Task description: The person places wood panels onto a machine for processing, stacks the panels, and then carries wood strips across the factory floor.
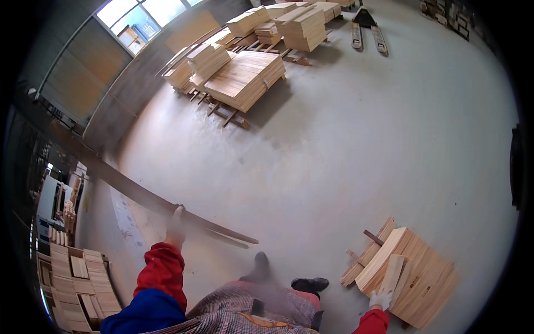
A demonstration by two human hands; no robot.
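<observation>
My left hand (176, 222), somewhat blurred, is closed on a long dark bar (139, 192). This bar runs from the upper left down to a free end in front of my feet; what it belongs to I cannot make out. Low on the right, my right hand (381, 299) wears a white glove. Its fingers close on the near end of a short, pale wooden board (391, 275). That board lies on top of a stack of wooden panels (425, 281), which has dark marks on its top face.
Beyond the bar, wooden panels (245, 78) are piled on pallets, with a pallet jack (364, 28) farther back. More wooden pieces (72, 278) are stacked at the lower left. My shoes (310, 285) stand on the grey floor (356, 145). Sticks (356, 257) jut out from the right-hand stack.
</observation>
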